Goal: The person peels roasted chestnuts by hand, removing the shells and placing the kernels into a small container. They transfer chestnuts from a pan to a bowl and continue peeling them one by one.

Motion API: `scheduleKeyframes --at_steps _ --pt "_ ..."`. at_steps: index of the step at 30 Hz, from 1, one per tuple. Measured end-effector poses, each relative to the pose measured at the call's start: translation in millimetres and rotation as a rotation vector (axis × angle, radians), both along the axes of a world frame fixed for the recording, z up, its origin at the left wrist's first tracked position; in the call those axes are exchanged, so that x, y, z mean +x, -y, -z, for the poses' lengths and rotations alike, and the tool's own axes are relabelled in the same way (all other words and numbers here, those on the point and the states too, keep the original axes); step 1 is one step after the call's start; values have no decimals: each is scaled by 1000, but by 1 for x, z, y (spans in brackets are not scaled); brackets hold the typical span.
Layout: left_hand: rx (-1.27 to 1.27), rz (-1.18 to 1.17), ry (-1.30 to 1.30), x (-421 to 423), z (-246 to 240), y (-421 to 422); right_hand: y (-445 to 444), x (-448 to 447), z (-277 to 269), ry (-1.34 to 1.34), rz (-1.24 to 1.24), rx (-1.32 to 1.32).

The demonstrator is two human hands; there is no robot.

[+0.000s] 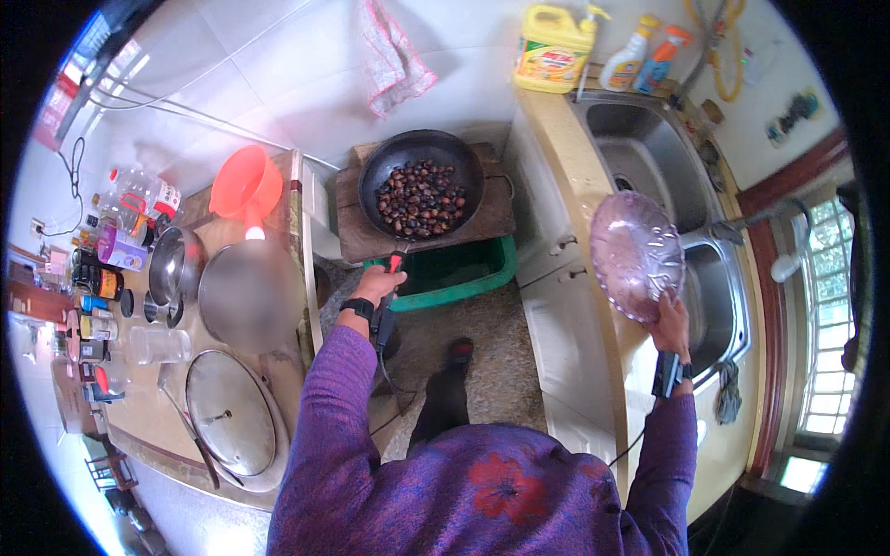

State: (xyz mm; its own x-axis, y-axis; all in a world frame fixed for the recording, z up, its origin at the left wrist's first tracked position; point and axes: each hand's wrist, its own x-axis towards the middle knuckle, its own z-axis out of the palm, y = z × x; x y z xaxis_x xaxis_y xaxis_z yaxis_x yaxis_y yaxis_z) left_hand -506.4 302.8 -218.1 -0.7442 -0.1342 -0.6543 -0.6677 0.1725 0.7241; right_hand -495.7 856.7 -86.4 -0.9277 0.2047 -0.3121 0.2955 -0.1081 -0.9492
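Note:
My left hand [380, 285] is closed around the handle of a dark wok [368, 198], which rests on a wooden board [348, 229]. Many small dark reddish-brown round pieces, perhaps chestnuts or fruit, lie in the wok [421, 198]. Out to the right, my right hand [669, 323] grips the near rim of an oval, translucent pinkish plastic or glass dish [634, 254]. That dish is tilted over the counter's edge beside the sink, and nothing is seen in it.
Below the board sits a green tub [452, 295]. A double steel sink [653, 153] is at right, with a yellow detergent jug [554, 52] behind. The left counter holds a red dipper [247, 184], a steel bowl [175, 267], a glass lid [231, 413], a knife [198, 445] and several bottles and jars.

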Motion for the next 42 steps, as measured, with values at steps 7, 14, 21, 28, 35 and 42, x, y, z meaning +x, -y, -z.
scheduleKeyframes --at_steps 7,14,21,28,35,42 --pt "455 25 129 -8 25 6 35 16 -63 87 347 478" --pt "289 -89 47 42 -31 -45 153 11 -93 37 -242 201" --pt "508 -25 -29 114 -149 -69 319 -86 -22 -515 -776 931" --pt "424 66 -147 139 -238 -93 328 -65 -73 -571 -1089 1118" --pt "516 179 -226 125 -258 -119 252 -84 -97 -957 -1061 1156" --pt "724 207 -189 76 -255 -152 187 -127 -126 -873 -737 908"
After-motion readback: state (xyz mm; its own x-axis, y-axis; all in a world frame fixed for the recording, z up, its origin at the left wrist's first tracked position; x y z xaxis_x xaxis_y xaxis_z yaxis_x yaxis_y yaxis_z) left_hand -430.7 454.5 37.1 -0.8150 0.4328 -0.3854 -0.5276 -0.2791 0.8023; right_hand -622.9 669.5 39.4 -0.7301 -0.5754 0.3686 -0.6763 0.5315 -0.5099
